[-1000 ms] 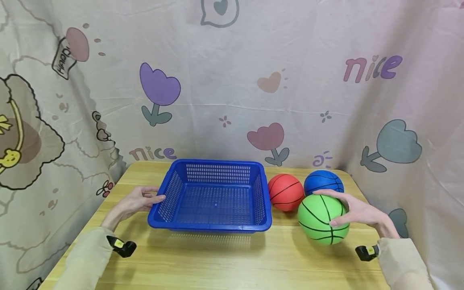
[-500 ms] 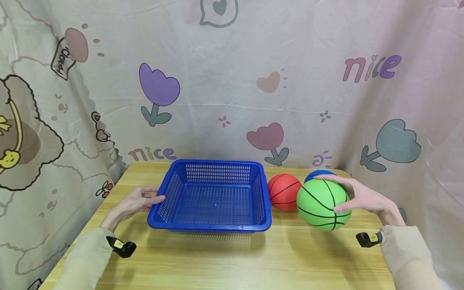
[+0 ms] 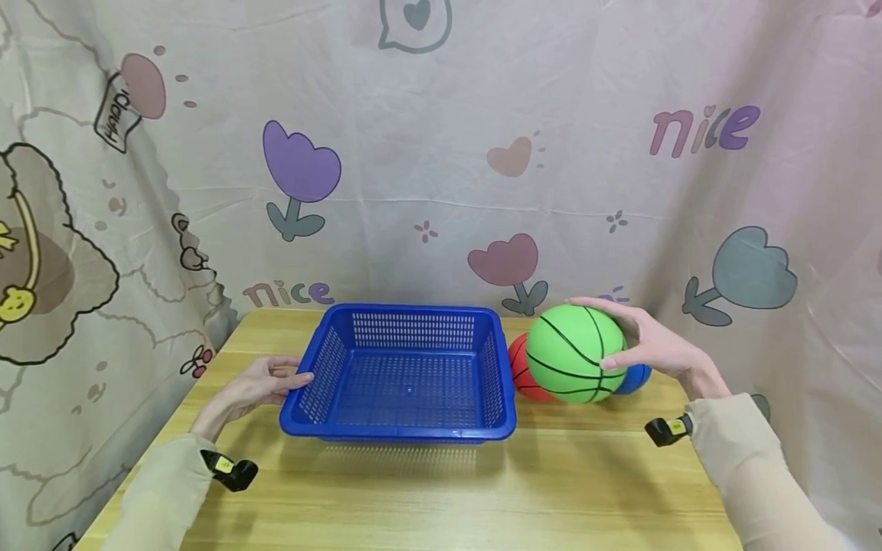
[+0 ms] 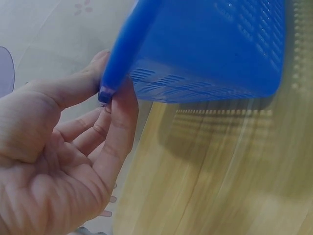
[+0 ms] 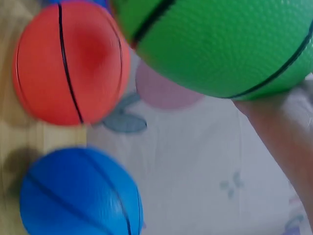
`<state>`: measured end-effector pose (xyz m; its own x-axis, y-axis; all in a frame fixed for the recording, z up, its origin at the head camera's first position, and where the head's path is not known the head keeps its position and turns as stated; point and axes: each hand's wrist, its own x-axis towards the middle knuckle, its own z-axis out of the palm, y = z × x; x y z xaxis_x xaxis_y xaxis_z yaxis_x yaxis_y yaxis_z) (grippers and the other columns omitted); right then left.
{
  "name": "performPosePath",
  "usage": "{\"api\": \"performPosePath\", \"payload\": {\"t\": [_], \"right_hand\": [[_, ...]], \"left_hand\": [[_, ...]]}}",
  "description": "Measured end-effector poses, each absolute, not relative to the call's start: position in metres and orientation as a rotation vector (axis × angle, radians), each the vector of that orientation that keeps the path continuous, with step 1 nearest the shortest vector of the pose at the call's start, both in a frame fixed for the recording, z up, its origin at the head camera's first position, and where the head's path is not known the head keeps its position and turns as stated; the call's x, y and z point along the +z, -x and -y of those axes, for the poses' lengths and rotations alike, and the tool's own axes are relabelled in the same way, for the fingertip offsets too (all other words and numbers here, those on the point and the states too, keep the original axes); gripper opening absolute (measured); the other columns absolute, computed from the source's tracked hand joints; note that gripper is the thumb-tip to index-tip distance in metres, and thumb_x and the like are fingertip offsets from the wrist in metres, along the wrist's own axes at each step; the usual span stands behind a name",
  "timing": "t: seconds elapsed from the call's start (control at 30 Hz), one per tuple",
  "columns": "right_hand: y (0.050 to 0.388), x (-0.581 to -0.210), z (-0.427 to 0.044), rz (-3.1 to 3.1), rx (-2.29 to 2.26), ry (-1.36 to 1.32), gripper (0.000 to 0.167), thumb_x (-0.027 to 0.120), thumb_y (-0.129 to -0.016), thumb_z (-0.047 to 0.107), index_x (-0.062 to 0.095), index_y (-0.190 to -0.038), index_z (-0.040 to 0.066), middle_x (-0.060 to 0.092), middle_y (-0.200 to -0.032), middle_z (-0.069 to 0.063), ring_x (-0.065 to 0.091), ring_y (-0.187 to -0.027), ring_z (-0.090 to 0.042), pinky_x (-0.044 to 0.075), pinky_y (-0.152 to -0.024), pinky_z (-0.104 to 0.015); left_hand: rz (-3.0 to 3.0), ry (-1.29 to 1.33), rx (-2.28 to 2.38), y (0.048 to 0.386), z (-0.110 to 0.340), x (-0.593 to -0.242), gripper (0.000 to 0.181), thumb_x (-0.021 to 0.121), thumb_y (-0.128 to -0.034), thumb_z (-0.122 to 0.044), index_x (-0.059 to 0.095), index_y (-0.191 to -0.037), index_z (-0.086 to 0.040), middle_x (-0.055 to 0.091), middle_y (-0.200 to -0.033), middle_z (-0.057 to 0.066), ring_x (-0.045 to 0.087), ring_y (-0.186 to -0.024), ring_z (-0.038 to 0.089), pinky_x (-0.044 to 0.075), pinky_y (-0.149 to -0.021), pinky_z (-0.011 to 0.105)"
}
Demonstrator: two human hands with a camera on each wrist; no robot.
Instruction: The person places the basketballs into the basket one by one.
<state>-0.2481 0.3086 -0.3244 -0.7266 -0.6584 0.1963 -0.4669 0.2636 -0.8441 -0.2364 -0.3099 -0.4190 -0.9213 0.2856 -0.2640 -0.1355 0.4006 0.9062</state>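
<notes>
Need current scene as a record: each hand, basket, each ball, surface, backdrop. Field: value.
left_hand: left hand pinches basket's left rim
right_hand: right hand grips green ball
basket: blue basket, perforated, upright on table
green_ball: green ball, held above table
red_ball: red ball, on table, right of basket
blue_ball: blue ball, on table, partly hidden in head view
surface: wooden table
backdrop: printed cloth

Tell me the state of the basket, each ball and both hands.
Basket: empty, open side up.
Green ball: held above the table.
Red ball: resting on the table.
Blue ball: resting on the table.
Left hand: pinching the basket's rim.
Right hand: gripping the green ball.
</notes>
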Motion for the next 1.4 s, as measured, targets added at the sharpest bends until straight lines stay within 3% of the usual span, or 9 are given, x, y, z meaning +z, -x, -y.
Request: {"api": "performPosePath", "payload": {"t": [0.2,0.43,0.67,1.23,1.4], "right_hand": [[0.255,-0.323,-0.263,-2.252,-1.583,1.001,0.087,0.073,-0.082,-0.004,0.032,-0.157,0.012,0.044,-0.153,0.002,0.050,-0.133,-0.012,0.055,-0.099,-0.036],[0.268,-0.326,-0.208,-2.227,-1.673,0.914,0.085,0.077,-0.083,0.004,0.037,-0.156,0.021,0.043,-0.154,-0.005,0.045,-0.135,-0.022,0.051,-0.102,-0.048],[0.278,-0.327,-0.158,-2.182,-1.864,0.656,0.082,0.077,-0.084,0.006,0.041,-0.153,0.031,0.044,-0.154,-0.003,0.047,-0.135,-0.029,0.046,-0.108,-0.050],[0.322,-0.354,-0.064,-2.113,-1.901,0.503,0.080,0.080,-0.083,0.013,0.044,-0.151,0.033,0.043,-0.153,-0.007,0.049,-0.137,-0.033,0.046,-0.109,-0.054],[0.330,-0.368,-0.042,-2.038,-1.931,0.446,0.078,0.080,-0.083,0.015,0.045,-0.150,0.035,0.046,-0.151,-0.008,0.048,-0.138,-0.031,0.045,-0.110,-0.053]], "left_hand": [[-2.284,-0.124,1.526,0.236,0.309,-0.418,0.079,0.062,-0.1008,-0.025,0.018,-0.149,0.020,0.056,-0.132,0.037,0.073,-0.095,0.020,0.061,-0.087,0.039],[-2.291,-0.123,1.512,0.236,0.308,-0.418,0.079,0.062,-0.1006,-0.025,0.019,-0.149,0.020,0.057,-0.133,0.036,0.073,-0.096,0.020,0.061,-0.088,0.039],[-2.278,-0.129,1.516,0.236,0.306,-0.416,0.080,0.062,-0.1008,-0.025,0.017,-0.149,0.020,0.055,-0.134,0.038,0.073,-0.098,0.022,0.060,-0.090,0.042],[-2.289,-0.090,1.488,0.235,0.310,-0.412,0.080,0.063,-0.1005,-0.026,0.018,-0.149,0.021,0.062,-0.127,0.032,0.072,-0.094,0.018,0.061,-0.086,0.038],[-2.297,-0.087,1.473,0.235,0.308,-0.412,0.080,0.063,-0.1005,-0.027,0.019,-0.149,0.020,0.058,-0.132,0.036,0.072,-0.098,0.020,0.061,-0.088,0.040]]}}
